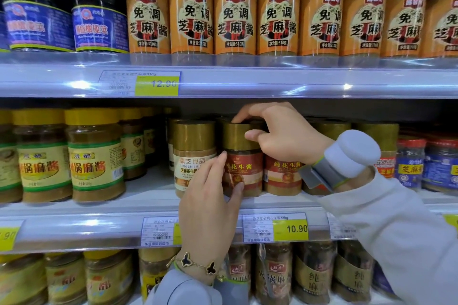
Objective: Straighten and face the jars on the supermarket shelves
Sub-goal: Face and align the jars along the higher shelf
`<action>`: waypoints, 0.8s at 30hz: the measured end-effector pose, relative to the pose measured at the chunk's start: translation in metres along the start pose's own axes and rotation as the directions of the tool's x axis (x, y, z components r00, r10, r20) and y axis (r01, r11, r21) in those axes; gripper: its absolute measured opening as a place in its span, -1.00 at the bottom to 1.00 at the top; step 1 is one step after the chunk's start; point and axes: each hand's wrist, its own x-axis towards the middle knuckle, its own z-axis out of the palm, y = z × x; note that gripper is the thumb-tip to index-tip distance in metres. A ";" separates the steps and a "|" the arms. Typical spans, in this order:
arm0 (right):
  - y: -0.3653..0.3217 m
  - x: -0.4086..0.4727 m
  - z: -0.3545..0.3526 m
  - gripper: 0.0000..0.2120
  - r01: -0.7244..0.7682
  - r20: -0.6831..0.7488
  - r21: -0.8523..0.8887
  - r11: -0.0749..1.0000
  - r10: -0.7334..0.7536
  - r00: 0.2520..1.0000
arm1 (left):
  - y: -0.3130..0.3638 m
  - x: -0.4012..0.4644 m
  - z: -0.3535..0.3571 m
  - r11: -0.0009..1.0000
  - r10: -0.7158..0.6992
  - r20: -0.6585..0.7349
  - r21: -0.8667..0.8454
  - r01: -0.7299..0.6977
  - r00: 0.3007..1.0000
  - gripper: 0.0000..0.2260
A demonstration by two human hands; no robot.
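We've got both hands on the red jar (244,171), mid shelf (148,190), front row, w/ a cream jar (190,156) just left of it and another red-label jar (282,176) just right. Right hand (280,134) curls over its gold lid (239,135), thumb on the lid's side. Left hand (210,195) pinches the jar's body at the label. Tag (275,228) below it reads 10.90.

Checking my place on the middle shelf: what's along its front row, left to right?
Yellow-lidded jars → cream-label gold-lidded jar → red-label jar held by left hand and right hand → second red-label jar → blue-label jars.
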 end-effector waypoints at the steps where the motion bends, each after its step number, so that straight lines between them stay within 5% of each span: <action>1: 0.001 0.000 0.000 -0.73 -0.002 0.005 -0.001 1.000 0.002 1.000 | 0.000 0.000 0.000 1.000 -0.002 -0.001 0.001 0.002 1.000 -0.47; 9: -0.006 0.000 0.010 -0.62 -0.035 -0.021 -0.130 0.991 0.033 0.999 | 0.000 0.001 0.001 1.000 -0.008 -0.014 -0.005 0.008 1.000 -0.47; 18: -0.002 0.000 0.010 -0.69 -0.070 -0.036 -0.082 0.994 0.068 0.997 | -0.004 0.001 0.000 0.999 -0.006 -0.024 -0.042 0.005 1.000 -0.54; 24: -0.004 -0.003 0.011 -0.66 -0.080 -0.014 -0.076 0.994 0.079 0.997 | -0.011 0.008 -0.009 0.993 -0.100 -0.233 0.045 0.113 0.967 -0.41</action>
